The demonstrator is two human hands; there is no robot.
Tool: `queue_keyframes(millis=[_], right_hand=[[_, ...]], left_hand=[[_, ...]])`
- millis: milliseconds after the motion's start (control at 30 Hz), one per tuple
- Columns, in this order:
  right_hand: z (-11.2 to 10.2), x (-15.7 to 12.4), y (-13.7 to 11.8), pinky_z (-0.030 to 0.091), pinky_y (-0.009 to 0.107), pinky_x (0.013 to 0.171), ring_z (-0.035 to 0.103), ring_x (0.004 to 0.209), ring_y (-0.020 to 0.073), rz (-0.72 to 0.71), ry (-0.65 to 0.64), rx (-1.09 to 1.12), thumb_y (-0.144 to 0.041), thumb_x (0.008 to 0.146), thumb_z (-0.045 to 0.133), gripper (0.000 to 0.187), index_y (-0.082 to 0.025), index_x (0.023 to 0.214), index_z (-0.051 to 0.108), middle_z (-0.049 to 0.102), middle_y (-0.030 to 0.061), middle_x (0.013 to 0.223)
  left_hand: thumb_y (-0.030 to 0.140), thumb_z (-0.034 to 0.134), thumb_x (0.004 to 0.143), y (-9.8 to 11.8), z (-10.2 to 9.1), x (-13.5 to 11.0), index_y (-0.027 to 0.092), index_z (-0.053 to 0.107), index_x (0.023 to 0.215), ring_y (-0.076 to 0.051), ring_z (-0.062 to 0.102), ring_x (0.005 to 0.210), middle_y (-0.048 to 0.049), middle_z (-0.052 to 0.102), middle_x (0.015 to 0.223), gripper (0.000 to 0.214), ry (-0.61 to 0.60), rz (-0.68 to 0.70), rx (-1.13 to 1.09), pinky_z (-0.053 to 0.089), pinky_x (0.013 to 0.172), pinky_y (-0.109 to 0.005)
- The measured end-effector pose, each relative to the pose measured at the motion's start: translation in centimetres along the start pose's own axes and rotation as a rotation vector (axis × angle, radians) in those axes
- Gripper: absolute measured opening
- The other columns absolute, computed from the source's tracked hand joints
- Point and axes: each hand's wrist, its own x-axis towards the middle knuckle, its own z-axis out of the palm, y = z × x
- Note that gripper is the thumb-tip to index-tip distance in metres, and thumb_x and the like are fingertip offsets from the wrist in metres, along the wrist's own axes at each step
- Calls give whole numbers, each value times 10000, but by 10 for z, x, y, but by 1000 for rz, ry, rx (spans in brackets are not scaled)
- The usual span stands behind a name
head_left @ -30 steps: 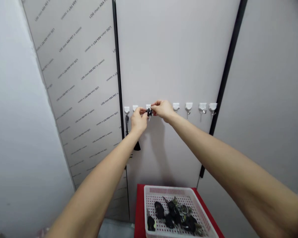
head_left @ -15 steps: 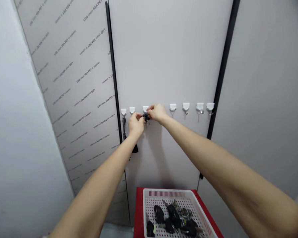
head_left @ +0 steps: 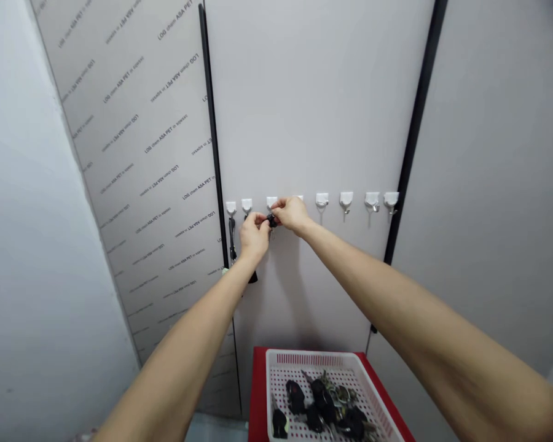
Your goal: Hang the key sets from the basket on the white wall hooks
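Both hands meet at a small bunch of black-headed keys [head_left: 271,221], just below the third white wall hook [head_left: 271,201] from the left. My left hand [head_left: 254,236] pinches the keys from the left side. From the right, my right hand [head_left: 291,215] has its fingers closed on the top of the same bunch. Whether the key ring is over the hook is hidden by the fingers. Black keys [head_left: 232,236] hang from the leftmost hook [head_left: 231,207]. Another black item hangs lower, partly behind my left wrist.
Below stands a white perforated basket [head_left: 313,358] on a red surface [head_left: 258,380], with several black-headed keys [head_left: 322,399] inside. More white hooks [head_left: 346,199] line the panel to the right. Dark vertical strips [head_left: 417,123] border the panel.
My right hand has shifted slightly, uncovering part of the hook behind it. The keys sit a little lower under the third hook, still between both hands.
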Motion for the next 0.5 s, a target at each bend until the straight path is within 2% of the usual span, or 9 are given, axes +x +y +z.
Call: queue_keyframes(millis=[133,267,400,500], right_hand=[[12,8,8,415,198,568,543,543,84,30,58,-52,-106,604,437,140,-132,679,552,570,18,559],[16,3,14,411,186,558,547,544,83,56,40,-50,-96,609,423,168,-132,702,558,581,23,579],[4,-17,19,399,192,598,540,599,88,13,65,-95,-116,604,421,195,-137,741,559,586,21,625],[-4,-45,38,387,201,629,527,630,89,-26,43,-127,-152,613,421,210,-140,775,553,586,20,665]], left_hand=[[125,417,604,-1,2,5,161,469,651,-88,489,585,2,528,633,79,2,-34,140,380,590,-216],[111,426,592,-7,3,2,166,487,655,-109,490,633,-8,541,661,103,-26,-65,254,370,631,-237],[111,424,591,-13,1,-4,161,503,683,-123,484,671,-22,534,694,131,-28,-70,322,363,659,-253],[130,435,592,-18,-3,-21,152,511,703,-123,475,704,-27,517,728,137,-52,-44,371,356,693,-261]])
